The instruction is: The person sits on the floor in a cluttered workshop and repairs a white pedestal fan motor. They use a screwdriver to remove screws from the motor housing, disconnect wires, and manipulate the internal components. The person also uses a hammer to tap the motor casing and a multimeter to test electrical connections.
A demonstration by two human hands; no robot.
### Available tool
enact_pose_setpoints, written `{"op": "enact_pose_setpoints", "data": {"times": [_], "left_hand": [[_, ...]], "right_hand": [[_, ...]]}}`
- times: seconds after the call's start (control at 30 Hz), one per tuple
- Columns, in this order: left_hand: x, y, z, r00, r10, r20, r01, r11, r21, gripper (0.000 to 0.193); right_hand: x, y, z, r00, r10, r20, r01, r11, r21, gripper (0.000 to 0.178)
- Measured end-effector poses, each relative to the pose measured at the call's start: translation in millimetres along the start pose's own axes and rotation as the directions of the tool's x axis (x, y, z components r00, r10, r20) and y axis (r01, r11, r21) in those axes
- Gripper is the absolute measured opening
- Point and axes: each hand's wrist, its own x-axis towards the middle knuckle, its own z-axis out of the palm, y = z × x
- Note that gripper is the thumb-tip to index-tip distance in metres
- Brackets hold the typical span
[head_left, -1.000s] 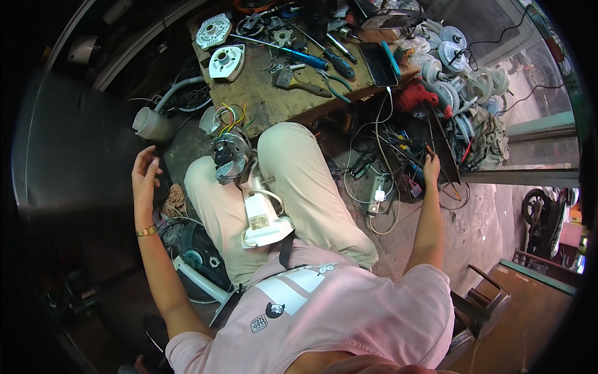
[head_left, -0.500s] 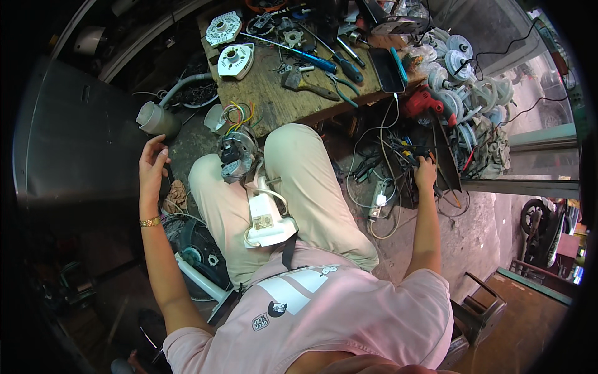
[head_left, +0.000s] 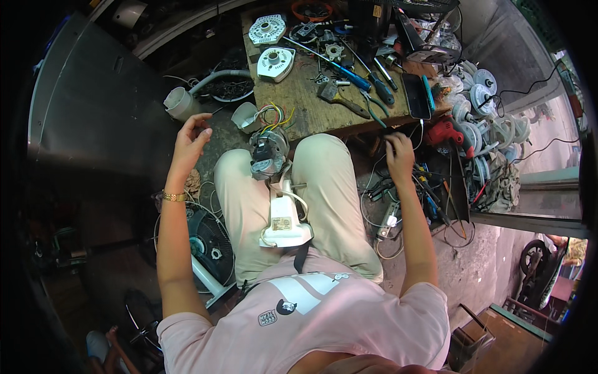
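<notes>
My left hand (head_left: 190,144) is raised left of my knees, fingers loosely bent and apart, with nothing visible in it. Near the bench's front edge, over the tool box, is my right hand (head_left: 400,154); its fingers are bent and spread, and I make out nothing in them. Across my lap lies a fan's white neck and base piece (head_left: 285,221). Joined to it, a bare motor (head_left: 269,156) rests between my knees, its coloured wires (head_left: 274,115) sticking up. The open tool box (head_left: 460,187) on the floor at right holds pliers, screwdrivers and cables.
The wooden bench (head_left: 305,118) ahead carries two white motor covers (head_left: 276,64), screwdrivers (head_left: 358,76), a brush (head_left: 342,100), pliers (head_left: 374,107) and a phone (head_left: 415,96). A red power drill (head_left: 445,132) and white fan parts (head_left: 483,100) stand right. A power strip (head_left: 388,219) and fan (head_left: 208,234) lie low.
My right hand has come up out of the tool box toward the bench edge. My left hand's fingers have straightened somewhat. The whole view has shifted right.
</notes>
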Motion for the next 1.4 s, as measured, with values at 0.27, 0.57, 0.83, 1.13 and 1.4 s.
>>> {"op": "enact_pose_setpoints", "data": {"times": [0.27, 0.57, 0.83, 1.13, 1.4], "left_hand": [[7.7, 19.2, 23.0, 0.993, 0.085, 0.086, -0.090, 0.994, 0.054, 0.034], [-2.0, 19.2, 17.0, 0.992, 0.098, 0.075, -0.109, 0.981, 0.161, 0.029], [-6.9, -2.9, -15.3, 0.992, 0.126, 0.030, -0.129, 0.972, 0.198, 0.030], [-16.8, 0.0, -32.0, 0.998, 0.040, -0.042, -0.029, 0.973, 0.228, 0.032], [-6.8, 6.2, -12.0, 0.994, 0.110, -0.011, -0.105, 0.975, 0.195, 0.027]], "right_hand": [[113.0, -33.1, 50.7, 0.987, -0.148, -0.067, 0.149, 0.989, 0.008, 0.013], [137.4, -6.6, 40.6, 0.922, -0.019, -0.388, 0.069, 0.991, 0.115, 0.011], [-70.8, -4.9, 74.3, 0.963, -0.043, 0.266, -0.004, 0.984, 0.176, 0.014], [-154.0, 16.5, 119.5, 0.938, 0.209, 0.276, -0.231, 0.972, 0.049, 0.020], [69.0, -6.3, 38.1, 0.958, 0.087, -0.275, -0.118, 0.988, -0.100, 0.026]]}}
